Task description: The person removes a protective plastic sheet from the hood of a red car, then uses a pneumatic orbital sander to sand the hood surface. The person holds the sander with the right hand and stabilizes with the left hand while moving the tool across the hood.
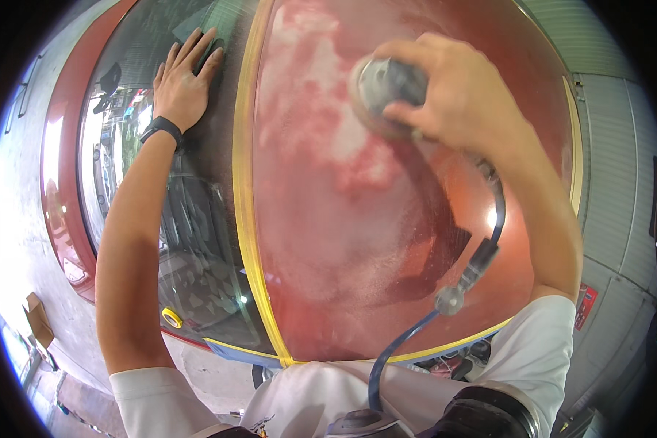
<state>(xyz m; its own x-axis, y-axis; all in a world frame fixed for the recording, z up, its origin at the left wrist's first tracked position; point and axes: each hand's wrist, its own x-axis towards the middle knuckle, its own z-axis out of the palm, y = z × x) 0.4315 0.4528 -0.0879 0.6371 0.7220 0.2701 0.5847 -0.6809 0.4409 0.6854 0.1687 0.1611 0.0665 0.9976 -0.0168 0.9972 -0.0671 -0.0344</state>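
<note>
My right hand [452, 91] grips a round, grey pneumatic sander [376, 84], which rests on a red car body panel [306, 241] marked with cloudy, lighter dull patches. A coupled air hose [498, 212] curves down from the sander toward my body. My left hand [182, 87] lies palm down, fingers spread, on the dark glass [204, 219] left of the panel, with a black band on the wrist. Yellow masking tape [242, 219] runs between glass and panel and along the panel's edges. A yellow tape roll [171, 317] sits low on the glass.
Red bodywork [58, 204] continues beyond the glass at left. A pale floor lies past both sides, with a cardboard piece [38, 321] at lower left. A grey corrugated surface [609, 160] is at right. Blue masking [233, 354] edges the near side, against my white shirt.
</note>
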